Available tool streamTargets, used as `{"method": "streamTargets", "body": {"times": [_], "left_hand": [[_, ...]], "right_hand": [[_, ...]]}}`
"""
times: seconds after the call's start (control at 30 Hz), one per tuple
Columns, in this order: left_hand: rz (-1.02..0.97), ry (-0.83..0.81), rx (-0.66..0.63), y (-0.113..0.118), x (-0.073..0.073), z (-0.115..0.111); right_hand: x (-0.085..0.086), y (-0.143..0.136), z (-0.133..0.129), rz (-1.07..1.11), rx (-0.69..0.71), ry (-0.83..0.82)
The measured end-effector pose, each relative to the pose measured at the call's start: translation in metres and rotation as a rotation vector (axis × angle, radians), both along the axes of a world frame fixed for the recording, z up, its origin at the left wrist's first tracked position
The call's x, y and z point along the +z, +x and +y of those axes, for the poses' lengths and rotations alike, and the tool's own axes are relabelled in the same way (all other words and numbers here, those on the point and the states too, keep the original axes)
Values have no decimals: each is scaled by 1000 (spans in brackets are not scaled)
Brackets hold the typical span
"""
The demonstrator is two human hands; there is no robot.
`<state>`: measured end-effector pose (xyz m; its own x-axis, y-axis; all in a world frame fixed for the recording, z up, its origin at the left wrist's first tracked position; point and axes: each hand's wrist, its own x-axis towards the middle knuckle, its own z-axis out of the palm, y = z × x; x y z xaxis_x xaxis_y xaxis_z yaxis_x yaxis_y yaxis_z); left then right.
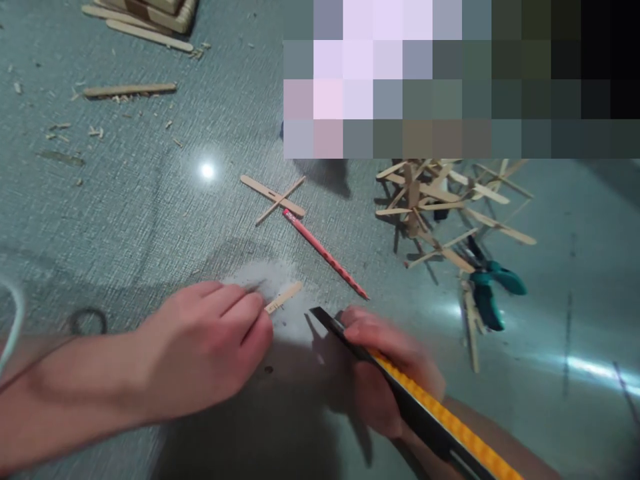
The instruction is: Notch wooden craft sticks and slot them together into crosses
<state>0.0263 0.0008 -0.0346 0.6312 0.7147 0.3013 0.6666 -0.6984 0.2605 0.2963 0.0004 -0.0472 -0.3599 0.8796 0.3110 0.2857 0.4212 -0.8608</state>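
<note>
My left hand (215, 340) is closed around a wooden craft stick (286, 296), whose rounded end with small dark marks sticks out past the fingers. My right hand (395, 367) grips a yellow and black utility knife (425, 400), its dark blade tip pointing up and left toward the stick. The blade and the stick are apart. Beyond the hands lies a red pencil (327, 257). At its upper end, a craft stick with a small slot (260, 189) lies crossed by a thin wooden stick (295, 189).
To the right, a jumble of joined craft sticks (420, 200) stands near teal-handled pliers (487, 300). A lone stick (130, 91) lies among shavings at upper left, below a wooden stick stack (175, 20). A white cable (15, 313) curves at the left edge. A pixelated block covers the upper right.
</note>
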Motion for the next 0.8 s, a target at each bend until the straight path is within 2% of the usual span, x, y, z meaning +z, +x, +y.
{"method": "streamTargets", "body": {"times": [0.07,0.17,0.37,0.63,0.8], "left_hand": [[17,34,-33,2,2,-5],[45,90,-69,2,2,-7],[73,186,-146,0,2,-9],[77,149,-126,-1,3,-5],[63,136,-128,-2,0,-4]], "right_hand": [[6,-4,6,-69,76,106],[13,-9,14,-118,185,89],[13,-13,11,-49,79,1],[15,-6,6,-7,208,-181],[12,-6,10,-62,240,-83]]}}
